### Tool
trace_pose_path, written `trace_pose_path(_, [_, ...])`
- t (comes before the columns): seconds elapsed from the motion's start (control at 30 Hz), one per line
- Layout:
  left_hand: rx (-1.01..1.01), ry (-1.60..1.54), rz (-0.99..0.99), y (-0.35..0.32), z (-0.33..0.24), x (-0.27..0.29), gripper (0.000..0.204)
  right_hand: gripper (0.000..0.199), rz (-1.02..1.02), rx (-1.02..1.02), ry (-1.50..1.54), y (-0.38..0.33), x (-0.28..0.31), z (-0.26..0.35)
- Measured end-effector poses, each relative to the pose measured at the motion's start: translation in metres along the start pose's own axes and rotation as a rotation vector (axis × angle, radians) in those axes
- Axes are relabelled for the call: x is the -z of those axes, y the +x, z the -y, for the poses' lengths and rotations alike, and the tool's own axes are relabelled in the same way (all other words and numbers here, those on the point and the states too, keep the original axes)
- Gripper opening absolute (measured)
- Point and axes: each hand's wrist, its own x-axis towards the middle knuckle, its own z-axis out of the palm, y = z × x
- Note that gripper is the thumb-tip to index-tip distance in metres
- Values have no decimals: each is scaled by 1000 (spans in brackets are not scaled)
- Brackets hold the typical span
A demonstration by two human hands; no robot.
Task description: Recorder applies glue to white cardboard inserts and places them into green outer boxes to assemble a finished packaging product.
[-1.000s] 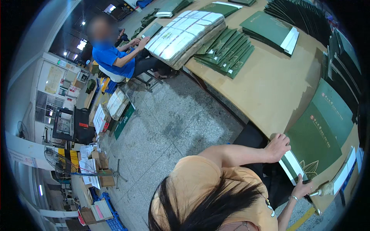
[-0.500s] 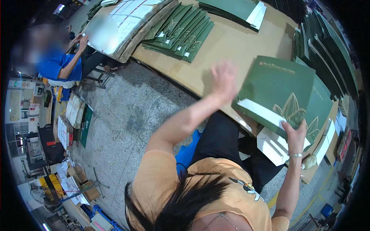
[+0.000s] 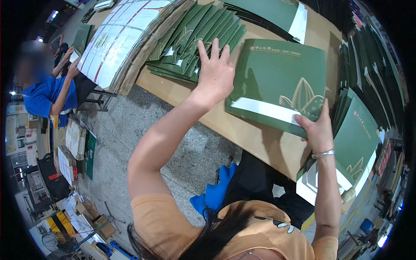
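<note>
My right hand (image 3: 317,125) grips the lower right corner of a green paper bag (image 3: 277,73), thumb on top. The bag is flat, with a gold leaf print and a white strip along its near edge. My left hand (image 3: 215,71) reaches out with spread fingers over the right side of a pile of folded green bags (image 3: 186,52). Whether its fingertips touch the pile I cannot tell. Below my right wrist lie more green bags (image 3: 357,130) with white flaps at the table's near right.
The tan table (image 3: 173,93) has a strapped bundle of white and brown sheets (image 3: 125,39) at its far left. Green bags (image 3: 273,15) lie at the back, and a tall row of dark green ones (image 3: 368,65) stands right. A person in blue (image 3: 52,93) sits at the left.
My right hand has carried the green bag leftward and farther over the table. My left hand has moved left to the pile of folded bags.
</note>
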Motion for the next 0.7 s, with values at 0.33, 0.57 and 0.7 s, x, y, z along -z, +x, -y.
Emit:
trace_pose_path(0.33, [26,-146,72,-14,10,-6,20,80,252,69,688,72,-227,24])
trace_pose_path(0.57, [114,-396,-49,-23,-48,-29,39,48,460,226,24,91,-76,-15])
trace_pose_path(0.7, [100,-776,-152,-60,-151,-17,47,39,-44,224,390,26,59,-69])
